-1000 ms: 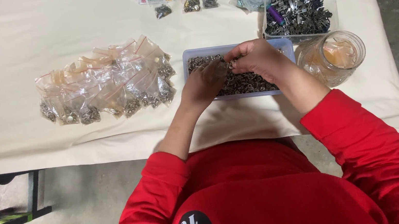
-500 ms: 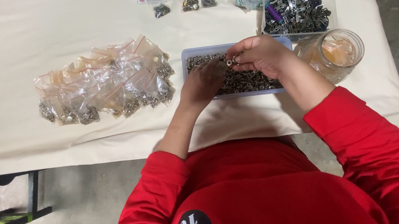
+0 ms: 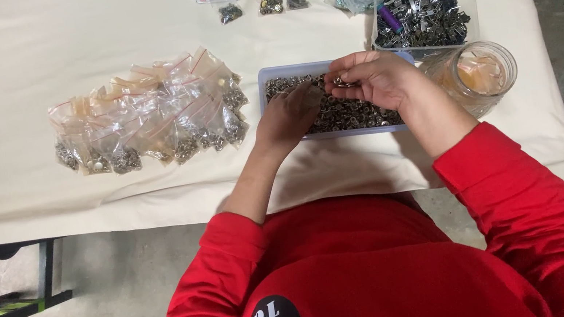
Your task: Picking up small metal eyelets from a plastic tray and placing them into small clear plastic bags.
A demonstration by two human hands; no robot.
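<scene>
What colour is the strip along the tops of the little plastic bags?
Red. Each little plastic bag in the pile has a thin red strip at its top, seen in the head view.

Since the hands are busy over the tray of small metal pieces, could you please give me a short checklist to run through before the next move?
1. Tray lies flat on the table, away from the edge: ok.
2. Right hand pinches a small metal piece at its fingertips: ok, though how firmly cannot tell.
3. Left hand rests over the tray's metal pieces; whether it holds one: cannot tell.
4. Pile of small filled bags lies left of the tray, apart from both hands: ok.
5. Clear jar stands close by the right forearm, where it might get knocked: not ok.
</scene>
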